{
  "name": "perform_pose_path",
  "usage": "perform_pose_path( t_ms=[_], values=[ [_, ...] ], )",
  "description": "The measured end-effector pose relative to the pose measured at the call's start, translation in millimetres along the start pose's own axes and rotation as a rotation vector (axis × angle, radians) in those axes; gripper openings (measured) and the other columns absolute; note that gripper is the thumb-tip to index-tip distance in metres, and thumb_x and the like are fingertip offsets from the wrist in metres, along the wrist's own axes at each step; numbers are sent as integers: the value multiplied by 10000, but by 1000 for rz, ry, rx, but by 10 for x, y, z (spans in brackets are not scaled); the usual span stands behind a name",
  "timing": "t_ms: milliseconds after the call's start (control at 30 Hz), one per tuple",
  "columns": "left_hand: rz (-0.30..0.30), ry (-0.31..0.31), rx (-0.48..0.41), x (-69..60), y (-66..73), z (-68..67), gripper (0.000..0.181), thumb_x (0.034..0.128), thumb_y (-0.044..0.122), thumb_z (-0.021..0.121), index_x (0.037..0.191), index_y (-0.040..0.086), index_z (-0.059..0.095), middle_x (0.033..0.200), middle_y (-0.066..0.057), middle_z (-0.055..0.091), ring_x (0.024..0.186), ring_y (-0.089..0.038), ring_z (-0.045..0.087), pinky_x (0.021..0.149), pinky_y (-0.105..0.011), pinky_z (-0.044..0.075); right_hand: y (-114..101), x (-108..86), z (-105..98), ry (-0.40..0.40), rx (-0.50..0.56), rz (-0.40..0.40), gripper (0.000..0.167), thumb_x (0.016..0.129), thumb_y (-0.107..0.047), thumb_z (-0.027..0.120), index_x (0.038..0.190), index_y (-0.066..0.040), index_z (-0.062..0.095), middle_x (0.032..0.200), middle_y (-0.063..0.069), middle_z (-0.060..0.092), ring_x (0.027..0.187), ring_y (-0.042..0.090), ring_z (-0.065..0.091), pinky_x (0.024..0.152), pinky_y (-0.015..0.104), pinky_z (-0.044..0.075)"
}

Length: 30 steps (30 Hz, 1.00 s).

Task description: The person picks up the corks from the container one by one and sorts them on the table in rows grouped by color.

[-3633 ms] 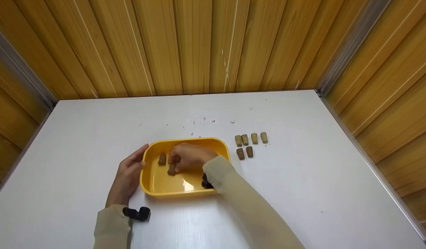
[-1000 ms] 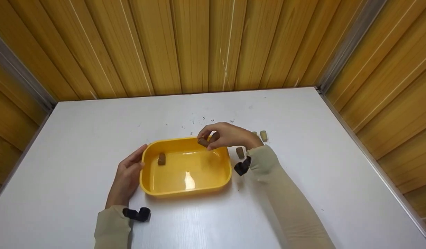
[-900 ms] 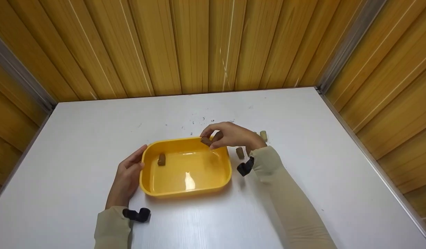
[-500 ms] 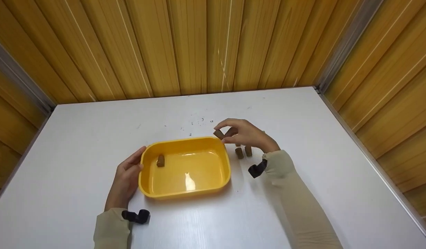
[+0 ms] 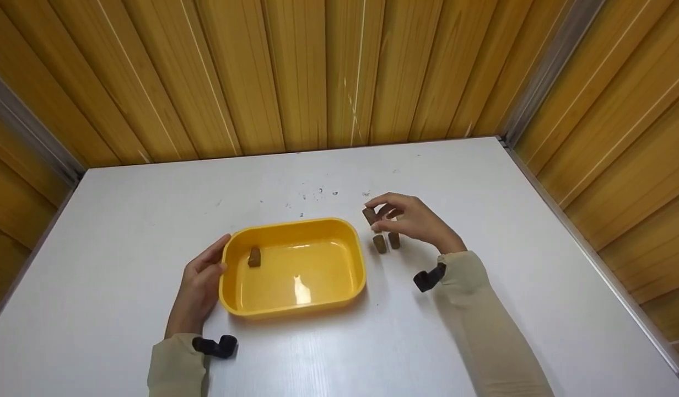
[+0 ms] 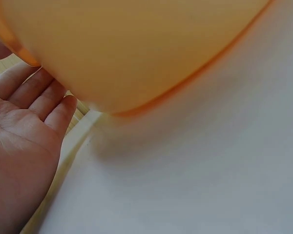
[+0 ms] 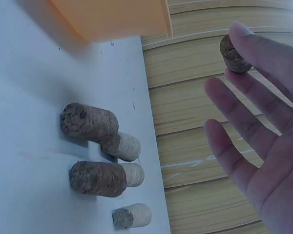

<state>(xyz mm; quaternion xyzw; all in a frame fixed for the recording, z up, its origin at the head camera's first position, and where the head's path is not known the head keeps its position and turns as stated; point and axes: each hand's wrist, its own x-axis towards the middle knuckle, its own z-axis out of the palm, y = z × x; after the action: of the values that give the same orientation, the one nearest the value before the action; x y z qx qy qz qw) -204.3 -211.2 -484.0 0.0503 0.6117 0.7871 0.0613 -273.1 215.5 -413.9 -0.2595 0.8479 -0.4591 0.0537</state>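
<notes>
My right hand (image 5: 414, 219) pinches a dark brown tapered cork (image 5: 370, 215) between thumb and fingertips, held tilted above the table just right of the tub. The right wrist view shows the same cork (image 7: 235, 54) at the fingertips, the other fingers spread. Below it, two dark brown corks (image 5: 379, 243) lie side by side on the table. Light corks (image 7: 132, 217) lie beyond them, mostly hidden by my hand in the head view. One brown cork (image 5: 254, 257) lies inside the yellow plastic tub (image 5: 295, 317). At the tub's left end my left hand (image 5: 203, 278) rests with fairly straight fingers against its wall.
The white table (image 5: 295, 364) carries dark specks (image 5: 320, 191) behind the tub. Wood-look panels (image 5: 295, 77) rise along its back and sides. A small black device (image 5: 215, 346) sits on each wrist.
My right hand has taken a brown cork out of the tub and carried it right, past the rim, above the table corks. One cork stays inside. The left hand keeps its place.
</notes>
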Motion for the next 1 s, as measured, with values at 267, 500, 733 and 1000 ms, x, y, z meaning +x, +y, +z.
perform_pose_path(
  t_ms=[267,500,733,1000],
  values=[
    [33,0,-34,10,-25,-5,568,916,-60,402,1473,-42,297,1453,15,471,1331,-70,452,1086,-210,385,179,-160,-46,62,-22,12,392,802,-228,764,1169,-135,663,1165,33,649,1064,283,595,921,425,520],
    [25,1,-22,10,-29,0,568,921,-48,411,1477,-33,294,1502,-38,421,1336,-67,447,1088,-211,382,319,-273,-57,95,-40,66,380,796,-233,770,1156,-156,677,1156,29,642,1044,290,592,890,393,520],
    [25,0,-27,6,-30,-2,569,920,-53,411,1477,-32,297,1511,-44,408,1339,-62,443,1091,-214,377,438,-384,-62,104,-53,114,440,808,-234,758,1215,-111,645,1213,49,629,1074,247,597,921,448,519],
    [7,3,-22,4,-17,3,570,925,-46,409,1483,-9,302,1549,-83,344,1347,-57,434,1089,-213,379,550,-473,-54,119,-36,139,503,812,-245,747,1266,-74,615,1259,92,593,1082,266,589,904,390,539]
  ],
)
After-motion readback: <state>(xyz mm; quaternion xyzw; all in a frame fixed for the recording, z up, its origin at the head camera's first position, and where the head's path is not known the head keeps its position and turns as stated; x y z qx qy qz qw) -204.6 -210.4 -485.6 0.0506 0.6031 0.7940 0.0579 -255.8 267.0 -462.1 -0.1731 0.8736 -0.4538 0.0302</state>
